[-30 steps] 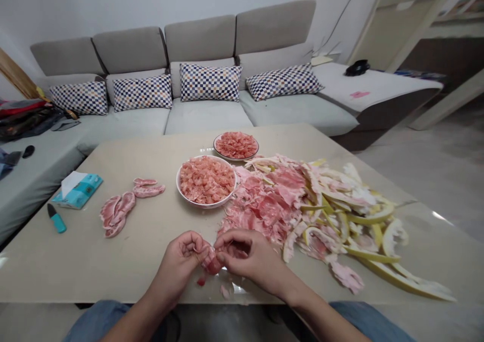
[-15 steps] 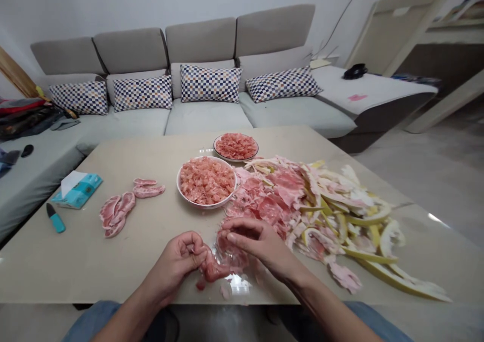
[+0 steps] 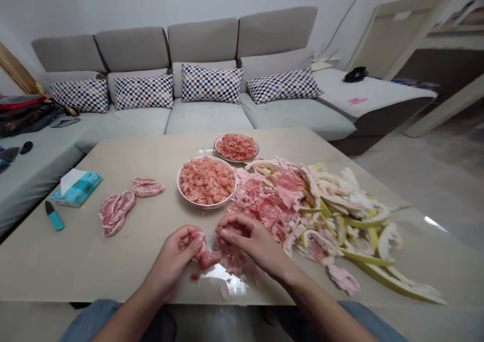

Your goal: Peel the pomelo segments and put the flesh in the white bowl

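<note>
My left hand (image 3: pixel 181 251) is closed on a partly peeled pink pomelo segment (image 3: pixel 208 259), whose end sticks out past the fingertips above the table. Close beside it on the right, my right hand (image 3: pixel 251 238) has its fingers curled together; what they pinch, if anything, is hidden. Peeled-off membrane (image 3: pixel 232 261) lies under the right hand. Just beyond both hands stands a white bowl (image 3: pixel 178 188) heaped with pink pomelo flesh (image 3: pixel 207 179). Several unpeeled pomelo segments (image 3: pixel 117 211) rest on the table to the left.
Membranes (image 3: pixel 272 195) and yellow-green rinds (image 3: pixel 393 276) are piled on the right of the table. A second dish of flesh (image 3: pixel 236 147) sits behind the bowl. At left are a tissue pack (image 3: pixel 77 188) and a small knife (image 3: pixel 55 217). Beyond stands a grey sofa (image 3: pixel 206 117).
My right hand has shifted slightly left and its fingers have drawn closer together. My left hand has moved up a little, still holding the pomelo segment.
</note>
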Demonstrator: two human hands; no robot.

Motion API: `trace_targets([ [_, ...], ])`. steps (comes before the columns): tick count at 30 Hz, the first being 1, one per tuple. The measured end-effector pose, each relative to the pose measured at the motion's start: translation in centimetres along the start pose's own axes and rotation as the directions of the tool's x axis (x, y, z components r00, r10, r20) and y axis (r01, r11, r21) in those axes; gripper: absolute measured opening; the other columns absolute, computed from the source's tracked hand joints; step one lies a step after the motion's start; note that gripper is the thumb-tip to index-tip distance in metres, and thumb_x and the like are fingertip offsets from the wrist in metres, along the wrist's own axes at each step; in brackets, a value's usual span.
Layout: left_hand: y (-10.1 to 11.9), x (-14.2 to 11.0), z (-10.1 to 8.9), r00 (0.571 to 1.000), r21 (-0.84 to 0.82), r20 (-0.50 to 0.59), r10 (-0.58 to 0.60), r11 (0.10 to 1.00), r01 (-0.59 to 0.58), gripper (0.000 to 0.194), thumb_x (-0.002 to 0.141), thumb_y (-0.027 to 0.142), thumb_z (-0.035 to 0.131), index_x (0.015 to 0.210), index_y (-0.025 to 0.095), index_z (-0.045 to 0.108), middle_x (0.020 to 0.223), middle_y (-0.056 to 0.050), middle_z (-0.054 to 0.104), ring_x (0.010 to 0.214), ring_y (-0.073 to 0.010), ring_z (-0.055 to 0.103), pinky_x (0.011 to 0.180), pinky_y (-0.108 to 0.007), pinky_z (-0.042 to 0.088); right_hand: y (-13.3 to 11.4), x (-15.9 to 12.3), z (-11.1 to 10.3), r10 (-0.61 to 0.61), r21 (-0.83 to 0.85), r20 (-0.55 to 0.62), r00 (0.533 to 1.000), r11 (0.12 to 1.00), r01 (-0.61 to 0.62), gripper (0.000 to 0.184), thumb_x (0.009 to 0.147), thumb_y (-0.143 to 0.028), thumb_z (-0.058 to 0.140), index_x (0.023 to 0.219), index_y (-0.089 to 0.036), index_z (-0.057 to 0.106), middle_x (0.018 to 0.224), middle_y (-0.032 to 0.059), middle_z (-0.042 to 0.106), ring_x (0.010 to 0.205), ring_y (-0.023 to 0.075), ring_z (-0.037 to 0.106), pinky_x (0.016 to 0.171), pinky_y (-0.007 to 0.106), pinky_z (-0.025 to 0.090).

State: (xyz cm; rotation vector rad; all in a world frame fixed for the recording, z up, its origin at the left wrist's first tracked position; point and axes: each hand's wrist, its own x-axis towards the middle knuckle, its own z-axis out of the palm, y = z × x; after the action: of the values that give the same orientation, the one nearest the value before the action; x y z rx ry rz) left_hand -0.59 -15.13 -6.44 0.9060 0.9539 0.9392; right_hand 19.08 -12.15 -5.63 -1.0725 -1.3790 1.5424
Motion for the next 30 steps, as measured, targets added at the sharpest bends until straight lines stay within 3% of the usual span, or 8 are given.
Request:
trace_targets([
  [2, 0.1, 0.1, -0.1, 1.000, -0.070, -0.013, -0.012, 0.997, 0.011, 0.027, 0.084, 0.042, 0.066, 0.083, 0.017, 0.056, 0.061, 0.003, 0.054, 0.050, -0.0103, 0.048, 0.043, -0.021, 0.038, -0.8, 1.7, -0.5, -0.184, -0.244, -0.076, 0.980, 0.956, 0.161, 0.019, 0.081, -0.031, 0.068, 0.096, -0.019, 0.067, 0.090, 0.0037, 0.071, 0.078, 0.0154, 0.066, 0.071, 0.028, 0.053],
  [5, 0.1, 0.3, -0.3, 0.998, -0.123, -0.052, -0.038, 0.992, 0.031, 0.025, 0.081, 0.038, 0.070, 0.082, 0.015, 0.058, 0.063, 0.003, 0.053, 0.054, -0.0085, 0.048, 0.050, -0.019, 0.042, -2.5, 5.6, -1.1, -0.435, -0.516, -0.144, 0.889, 0.800, 0.308, 0.011, 0.082, -0.020, 0.062, 0.091, -0.018, 0.069, 0.089, 0.0052, 0.072, 0.076, 0.0164, 0.067, 0.072, 0.031, 0.055],
  [8, 0.1, 0.4, -0.5, 0.993, -0.139, -0.087, -0.077, 0.988, 0.065, 0.024, 0.080, 0.035, 0.072, 0.083, 0.014, 0.060, 0.066, 0.002, 0.056, 0.058, -0.0070, 0.048, 0.059, -0.018, 0.044, -4.1, 9.9, -1.3, -0.527, -0.586, -0.166, 0.833, 0.732, 0.347, 0.017, 0.081, -0.011, 0.059, 0.091, -0.018, 0.070, 0.097, 0.0068, 0.072, 0.086, 0.0187, 0.067, 0.083, 0.035, 0.054],
  [12, 0.3, 0.5, -0.7, 0.991, -0.173, -0.097, -0.090, 0.982, 0.072, 0.024, 0.077, 0.033, 0.076, 0.081, 0.014, 0.062, 0.069, 0.002, 0.057, 0.060, -0.0075, 0.050, 0.062, -0.018, 0.045, -5.6, 12.7, -1.5, -0.569, -0.626, -0.095, 0.817, 0.672, 0.395, 0.023, 0.080, -0.006, 0.058, 0.093, -0.019, 0.072, 0.105, 0.0069, 0.073, 0.097, 0.0195, 0.068, 0.092, 0.035, 0.052],
  [17, 0.8, 0.4, -0.6, 0.992, -0.230, -0.103, -0.072, 0.972, 0.047, 0.022, 0.079, 0.032, 0.075, 0.079, 0.014, 0.063, 0.072, 0.000, 0.058, 0.062, -0.0079, 0.051, 0.063, -0.018, 0.046, -5.5, 7.8, -1.7, -0.562, -0.642, -0.115, 0.819, 0.671, 0.370, 0.023, 0.088, -0.013, 0.054, 0.099, -0.019, 0.073, 0.105, 0.0076, 0.074, 0.099, 0.0212, 0.068, 0.090, 0.037, 0.053],
  [23, 0.7, 0.0, 0.3, 0.995, -0.312, -0.085, -0.053, 0.950, 0.024, 0.019, 0.080, 0.030, 0.073, 0.084, 0.014, 0.064, 0.073, 0.000, 0.058, 0.062, -0.0077, 0.051, 0.066, -0.020, 0.048, -1.2, -1.4, 0.6, -0.321, -0.509, -0.007, 0.947, 0.816, 0.273, 0.033, 0.079, -0.026, 0.073, 0.111, -0.022, 0.067, 0.112, 0.0067, 0.071, 0.103, 0.0218, 0.066, 0.087, 0.034, 0.054],
  [26, 0.5, -0.1, 0.8, 0.997, -0.321, -0.057, -0.057, 0.946, 0.036, 0.021, 0.078, 0.028, 0.076, 0.086, 0.014, 0.063, 0.071, 0.001, 0.056, 0.061, -0.0071, 0.050, 0.065, -0.019, 0.047, 0.1, -2.5, 1.9, -0.319, -0.500, 0.032, 0.947, 0.815, 0.291, 0.044, 0.073, -0.027, 0.079, 0.114, -0.021, 0.064, 0.113, 0.0082, 0.070, 0.105, 0.0238, 0.065, 0.091, 0.037, 0.051],
  [30, 0.4, -0.2, 0.9, 0.998, -0.278, -0.060, -0.028, 0.961, 0.010, 0.028, 0.073, 0.023, 0.080, 0.089, 0.015, 0.060, 0.075, 0.001, 0.058, 0.066, -0.0085, 0.054, 0.066, -0.020, 0.047, 0.2, -2.3, 2.4, -0.425, -0.492, 0.025, 0.905, 0.783, 0.381, 0.033, 0.077, -0.029, 0.076, 0.108, -0.022, 0.065, 0.107, 0.0081, 0.070, 0.103, 0.0239, 0.064, 0.090, 0.037, 0.051],
])
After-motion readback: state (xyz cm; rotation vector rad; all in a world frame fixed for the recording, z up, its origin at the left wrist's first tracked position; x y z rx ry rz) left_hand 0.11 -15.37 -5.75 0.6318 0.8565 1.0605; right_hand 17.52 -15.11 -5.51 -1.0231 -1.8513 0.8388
